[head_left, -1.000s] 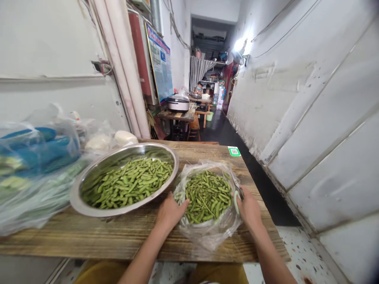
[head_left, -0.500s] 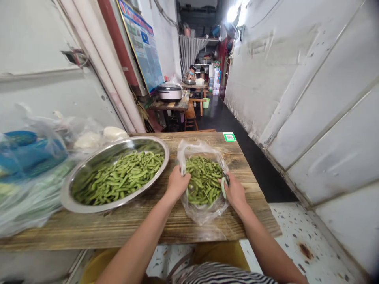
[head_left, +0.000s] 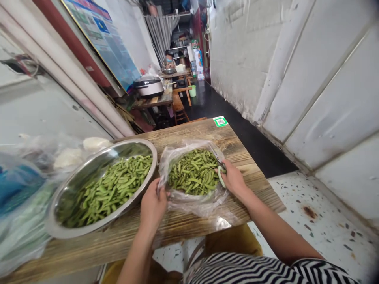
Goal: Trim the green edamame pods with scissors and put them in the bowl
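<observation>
On the wooden table [head_left: 248,157] lies a clear plastic bag [head_left: 177,200], its mouth spread wide around a heap of green edamame pods [head_left: 194,171]. My left hand [head_left: 154,207] is closed on the bag's left edge. In my right hand [head_left: 233,177] is a pair of scissors [head_left: 221,176] with pale green handles; the blades point away over the bag's right rim. Left of the bag stands a large steel basin [head_left: 152,157], tilted in view and partly filled with brighter green pods [head_left: 118,189].
Plastic bags [head_left: 23,228] and a blue container [head_left: 17,185] crowd the table's left end. A green QR-code card [head_left: 220,121] lies at the far right corner. Farther back, a rice cooker [head_left: 148,86] stands on another table, and a person [head_left: 169,61] sits beyond.
My left hand has moved left and nearer to me, drawing the bag's edge wider. My right hand still holds the scissors at the right rim. The view has tilted and shifted.
</observation>
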### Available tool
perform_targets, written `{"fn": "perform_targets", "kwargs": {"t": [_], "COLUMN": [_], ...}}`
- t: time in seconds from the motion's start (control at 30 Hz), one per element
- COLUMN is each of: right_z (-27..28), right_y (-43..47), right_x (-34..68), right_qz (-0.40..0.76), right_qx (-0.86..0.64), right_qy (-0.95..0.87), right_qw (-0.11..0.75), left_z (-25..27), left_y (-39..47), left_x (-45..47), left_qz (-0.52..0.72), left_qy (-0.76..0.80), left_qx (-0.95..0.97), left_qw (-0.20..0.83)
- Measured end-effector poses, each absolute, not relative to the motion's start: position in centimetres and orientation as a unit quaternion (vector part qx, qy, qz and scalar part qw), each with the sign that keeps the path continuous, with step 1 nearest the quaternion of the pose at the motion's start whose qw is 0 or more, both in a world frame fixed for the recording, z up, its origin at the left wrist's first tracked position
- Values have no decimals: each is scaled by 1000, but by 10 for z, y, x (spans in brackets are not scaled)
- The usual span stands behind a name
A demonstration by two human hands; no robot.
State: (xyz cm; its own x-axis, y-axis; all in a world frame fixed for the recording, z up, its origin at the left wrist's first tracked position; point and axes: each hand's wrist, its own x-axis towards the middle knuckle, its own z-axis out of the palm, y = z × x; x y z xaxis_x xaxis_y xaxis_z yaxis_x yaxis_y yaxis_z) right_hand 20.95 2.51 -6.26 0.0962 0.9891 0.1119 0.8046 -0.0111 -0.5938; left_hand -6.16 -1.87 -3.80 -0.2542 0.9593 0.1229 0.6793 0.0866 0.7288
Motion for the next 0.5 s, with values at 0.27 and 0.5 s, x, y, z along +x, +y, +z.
{"fn": "perform_targets", "kwargs": {"t": [0.27, 0.5], "right_z": [-71, -53], "right_y": [28, 36], "right_x": [219, 215], "right_qz": [209, 384], "right_qx": [-656, -579], "right_qy": [-612, -520], "right_qw": [389, 498], "left_z": [-66, -70], "left_y": [-66, -73], "left_x": [-57, -4], "left_qz": [379, 236], "left_qy": [655, 424], "left_qx": [653, 871], "left_qw": [-37, -72]}}
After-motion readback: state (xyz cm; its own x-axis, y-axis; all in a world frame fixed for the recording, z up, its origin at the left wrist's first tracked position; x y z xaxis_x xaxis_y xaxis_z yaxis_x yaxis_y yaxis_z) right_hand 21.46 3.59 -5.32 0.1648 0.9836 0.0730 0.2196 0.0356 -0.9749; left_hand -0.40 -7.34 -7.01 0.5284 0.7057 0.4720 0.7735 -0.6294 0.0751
